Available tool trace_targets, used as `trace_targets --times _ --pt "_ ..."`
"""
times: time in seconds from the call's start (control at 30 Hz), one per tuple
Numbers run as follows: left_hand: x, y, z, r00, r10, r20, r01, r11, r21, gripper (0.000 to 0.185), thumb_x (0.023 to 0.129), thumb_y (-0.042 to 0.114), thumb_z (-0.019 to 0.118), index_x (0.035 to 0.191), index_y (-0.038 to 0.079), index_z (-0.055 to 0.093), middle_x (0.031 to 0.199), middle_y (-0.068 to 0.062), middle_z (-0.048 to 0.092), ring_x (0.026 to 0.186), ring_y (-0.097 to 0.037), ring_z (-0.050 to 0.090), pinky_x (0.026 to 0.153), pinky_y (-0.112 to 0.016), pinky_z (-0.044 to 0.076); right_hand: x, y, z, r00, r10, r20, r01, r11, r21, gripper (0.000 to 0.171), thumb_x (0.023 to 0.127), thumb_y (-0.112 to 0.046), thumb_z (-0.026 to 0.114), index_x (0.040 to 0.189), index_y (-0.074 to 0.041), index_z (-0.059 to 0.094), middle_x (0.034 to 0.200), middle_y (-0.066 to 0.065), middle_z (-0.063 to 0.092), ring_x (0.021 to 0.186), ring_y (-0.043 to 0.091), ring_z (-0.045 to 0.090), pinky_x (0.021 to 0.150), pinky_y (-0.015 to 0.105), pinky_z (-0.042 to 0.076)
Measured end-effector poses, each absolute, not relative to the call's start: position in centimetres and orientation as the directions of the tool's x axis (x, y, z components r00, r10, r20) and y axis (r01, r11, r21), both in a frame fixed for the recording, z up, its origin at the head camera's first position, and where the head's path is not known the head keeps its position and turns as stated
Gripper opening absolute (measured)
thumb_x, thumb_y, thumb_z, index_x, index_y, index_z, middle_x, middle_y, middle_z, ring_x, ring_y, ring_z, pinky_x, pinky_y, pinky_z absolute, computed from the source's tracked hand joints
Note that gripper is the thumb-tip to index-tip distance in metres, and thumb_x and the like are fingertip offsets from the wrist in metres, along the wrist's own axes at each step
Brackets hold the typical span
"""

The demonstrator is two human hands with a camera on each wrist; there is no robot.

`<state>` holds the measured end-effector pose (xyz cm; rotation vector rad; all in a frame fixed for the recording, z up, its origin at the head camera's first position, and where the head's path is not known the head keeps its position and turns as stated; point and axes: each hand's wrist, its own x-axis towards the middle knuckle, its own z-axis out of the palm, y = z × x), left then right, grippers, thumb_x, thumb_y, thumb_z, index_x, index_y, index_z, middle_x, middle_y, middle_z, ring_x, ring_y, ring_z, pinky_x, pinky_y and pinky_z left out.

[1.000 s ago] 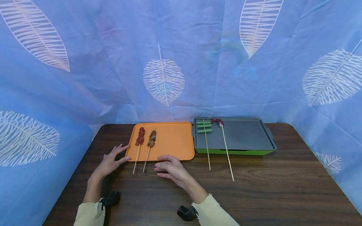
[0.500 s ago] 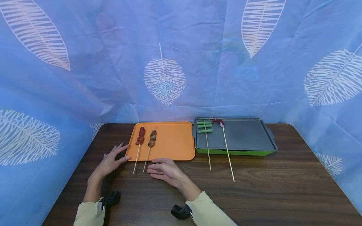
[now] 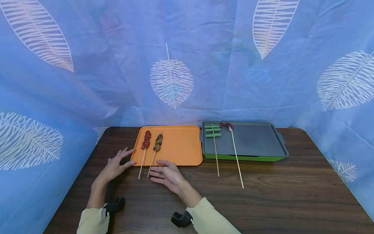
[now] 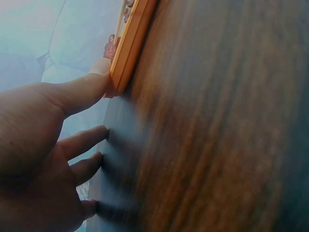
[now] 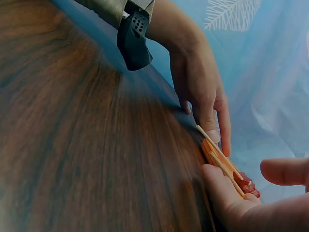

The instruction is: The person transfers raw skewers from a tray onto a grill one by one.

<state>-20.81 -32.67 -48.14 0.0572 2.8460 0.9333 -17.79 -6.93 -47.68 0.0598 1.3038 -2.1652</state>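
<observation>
An orange tray [image 3: 182, 146] bears a red meat skewer [image 3: 146, 140] and a brown skewer with rounded pieces [image 3: 158, 143]. Both bamboo sticks jut past the tray's front edge. My left hand [image 3: 112, 167] touches the tray's front left corner, its thumb on the rim [image 4: 118, 79] and its fingers spread on the table. Beside the brown skewer's stick is my right hand [image 3: 168, 177], fingers extended, thumb apart from them. In the right wrist view the sticks [image 5: 219, 164] lie between thumb and fingers without a visible grip; contact cannot be made out.
Right of the tray stands a grey griddle pan [image 3: 254, 139] with a green base [image 3: 245, 158]. On it lie a green vegetable skewer [image 3: 213, 130] and a dark red curved, tentacle-like skewer [image 3: 227, 125], their sticks overhanging the front. A leaf-patterned blue cloth [image 3: 204, 81] hangs behind the table.
My right hand has moved left along the tray's front to the brown skewer's stick. The left hand has stayed at the tray corner. The whole head view has shifted slightly.
</observation>
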Motion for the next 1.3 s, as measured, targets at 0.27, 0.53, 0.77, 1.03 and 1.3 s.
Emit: trace_targets --times 0.27,0.53,0.77,1.03,1.3 --pt "-20.7 -32.6 -47.9 -0.989 0.087 -0.121 -0.003 0.799 0.601 0.066 0.094 0.041 0.062 0.150 0.014 0.039 0.159 -0.029 0.019 0.146 -0.054 0.003 0.103 -0.081 -0.006 -18.2 -7.9 -47.8 -0.805 -0.482 -0.345 0.547 -0.380 -0.746 0.054 0.097 0.000 0.052 0.146 0.002 0.031 0.136 0.029 0.052 0.123 0.041 0.058 0.100 0.052 0.050" --pt "-20.7 -32.7 -48.1 -0.989 0.085 -0.121 -0.004 0.803 0.595 0.066 0.094 0.042 0.062 0.149 0.015 0.039 0.159 -0.029 0.018 0.147 -0.053 0.003 0.103 -0.082 -0.006 -18.7 -8.0 -47.7 -0.799 -0.465 -0.381 0.570 -0.385 -0.726 0.052 0.096 0.002 0.052 0.146 0.002 0.035 0.130 0.030 0.057 0.112 0.033 0.067 0.098 0.045 0.053" --pt "-20.8 -32.7 -48.0 -0.988 0.081 -0.128 -0.012 0.799 0.601 0.065 0.094 0.041 0.062 0.150 0.016 0.039 0.159 -0.028 0.018 0.147 -0.053 0.003 0.104 -0.081 -0.007 -19.1 -7.5 -47.7 -0.801 -0.464 -0.378 0.562 -0.367 -0.741 0.051 0.094 0.003 0.056 0.142 0.003 0.040 0.129 0.033 0.056 0.099 0.027 0.072 0.094 0.042 0.055" --pt "-20.8 -32.7 -48.1 -0.988 0.084 -0.126 -0.008 0.798 0.602 0.066 0.093 0.042 0.062 0.149 0.016 0.039 0.159 -0.028 0.018 0.147 -0.053 0.003 0.104 -0.081 -0.007 -19.4 -7.0 -47.3 -0.806 -0.475 -0.354 0.541 -0.346 -0.767 0.052 0.094 0.001 0.058 0.143 0.005 0.040 0.128 0.033 0.058 0.101 0.028 0.072 0.091 0.037 0.056" --pt "-20.9 -32.8 -48.1 -0.987 0.080 -0.139 -0.018 0.807 0.590 0.067 0.093 0.045 0.062 0.150 0.018 0.038 0.160 -0.028 0.017 0.147 -0.052 0.003 0.104 -0.081 -0.006 -19.4 -6.8 -47.6 -0.791 -0.500 -0.354 0.541 -0.298 -0.787 0.054 0.092 0.002 0.061 0.143 0.004 0.041 0.131 0.032 0.056 0.103 0.029 0.071 0.089 0.036 0.057"
